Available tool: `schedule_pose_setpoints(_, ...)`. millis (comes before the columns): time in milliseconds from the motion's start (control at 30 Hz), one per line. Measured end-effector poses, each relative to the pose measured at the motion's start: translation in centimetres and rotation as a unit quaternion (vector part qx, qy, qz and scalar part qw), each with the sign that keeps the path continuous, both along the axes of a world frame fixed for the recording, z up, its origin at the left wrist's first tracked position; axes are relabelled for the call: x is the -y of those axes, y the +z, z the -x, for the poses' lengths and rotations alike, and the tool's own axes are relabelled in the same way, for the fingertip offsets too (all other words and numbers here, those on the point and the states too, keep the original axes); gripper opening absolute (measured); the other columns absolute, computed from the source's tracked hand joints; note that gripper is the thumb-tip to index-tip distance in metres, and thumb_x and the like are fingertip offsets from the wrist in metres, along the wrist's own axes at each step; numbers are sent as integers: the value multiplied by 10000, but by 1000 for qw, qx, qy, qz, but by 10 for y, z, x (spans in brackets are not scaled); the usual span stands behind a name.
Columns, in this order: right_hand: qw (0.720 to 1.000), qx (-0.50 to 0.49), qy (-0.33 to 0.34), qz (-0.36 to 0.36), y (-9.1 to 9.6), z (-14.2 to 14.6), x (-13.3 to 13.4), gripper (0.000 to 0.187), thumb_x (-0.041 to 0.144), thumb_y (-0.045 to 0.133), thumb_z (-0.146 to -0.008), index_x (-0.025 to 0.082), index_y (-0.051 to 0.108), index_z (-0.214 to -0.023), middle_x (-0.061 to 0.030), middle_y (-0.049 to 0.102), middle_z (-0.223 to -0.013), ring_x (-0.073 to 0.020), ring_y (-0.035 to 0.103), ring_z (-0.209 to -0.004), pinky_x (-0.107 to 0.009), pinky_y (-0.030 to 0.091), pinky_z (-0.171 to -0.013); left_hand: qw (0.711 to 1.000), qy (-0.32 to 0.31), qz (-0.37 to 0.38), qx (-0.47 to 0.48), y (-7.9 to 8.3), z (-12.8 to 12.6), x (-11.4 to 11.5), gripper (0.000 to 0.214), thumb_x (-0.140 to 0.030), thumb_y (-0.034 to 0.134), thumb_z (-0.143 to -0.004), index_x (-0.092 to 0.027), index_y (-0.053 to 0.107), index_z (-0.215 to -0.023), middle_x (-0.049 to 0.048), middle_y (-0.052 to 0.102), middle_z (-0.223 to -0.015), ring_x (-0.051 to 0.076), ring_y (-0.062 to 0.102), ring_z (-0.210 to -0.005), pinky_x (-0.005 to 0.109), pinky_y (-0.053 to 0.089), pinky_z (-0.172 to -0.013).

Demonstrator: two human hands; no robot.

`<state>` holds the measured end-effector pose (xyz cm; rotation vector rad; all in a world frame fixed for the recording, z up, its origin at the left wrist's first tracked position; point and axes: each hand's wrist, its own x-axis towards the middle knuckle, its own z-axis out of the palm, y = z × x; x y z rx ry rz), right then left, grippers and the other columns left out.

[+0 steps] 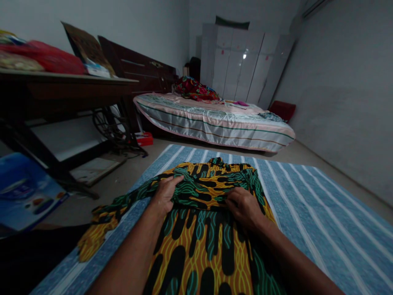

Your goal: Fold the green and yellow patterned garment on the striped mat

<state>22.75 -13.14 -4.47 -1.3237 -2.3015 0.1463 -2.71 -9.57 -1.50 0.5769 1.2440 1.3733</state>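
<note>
A long-sleeved patterned garment (196, 233) in orange, black and green lies spread on a blue-and-white striped sheet. Its collar points away from me. One sleeve (202, 192) is laid across the chest, while the other sleeve (123, 205) stretches out to the left with its cuff near the sheet's edge. My left hand (166, 192) rests on the garment at the left shoulder, index finger stretched out over the fabric. With curled fingers, my right hand (245, 205) pinches the folded sleeve near its right end; the fingertips are partly hidden.
Beneath the garment, the striped sheet (307, 205) extends to the right. A bed (215, 119) with a bunched red floral blanket (196, 88) stands beyond. On the left are a treadle sewing table (76, 82), a blue box (27, 188) and a red box (144, 138). Wardrobes (236, 61) line the back.
</note>
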Motion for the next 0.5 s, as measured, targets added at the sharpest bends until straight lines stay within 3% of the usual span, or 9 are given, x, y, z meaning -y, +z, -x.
schedule_pose_setpoints(133, 999, 4, 34, 7, -3, 2, 2, 158, 247, 493, -870, 180, 634, -899, -77, 610, -1016, -177, 538, -974, -297, 408, -871, 1000, 3, 1, 1, 1, -2, 1, 167, -136, 688, -595, -117, 663, -760, 54, 701, -621, 222, 673, -558, 336, 563, -578)
schedule_pose_setpoints(367, 999, 0, 46, 27, -3, 6, 4, 129, 237, 503, -855, 180, 618, -872, -82, 593, -1021, -182, 538, -992, -325, 428, -893, 999, 0, 18, 48, 4, -1, 0, 111, -116, 664, -613, -119, 649, -723, 57, 695, -609, 221, 669, -539, 348, 571, -576)
schedule_pose_setpoints(500, 999, 0, 44, 32, -8, 4, 1, 106, 234, 548, -811, 184, 595, -892, -92, 569, -1104, -202, 506, -1082, -382, 378, -987, 995, -23, 33, 96, 4, 1, -1, 91, -125, 653, -630, -122, 649, -720, 72, 701, -627, 233, 678, -570, 354, 579, -580)
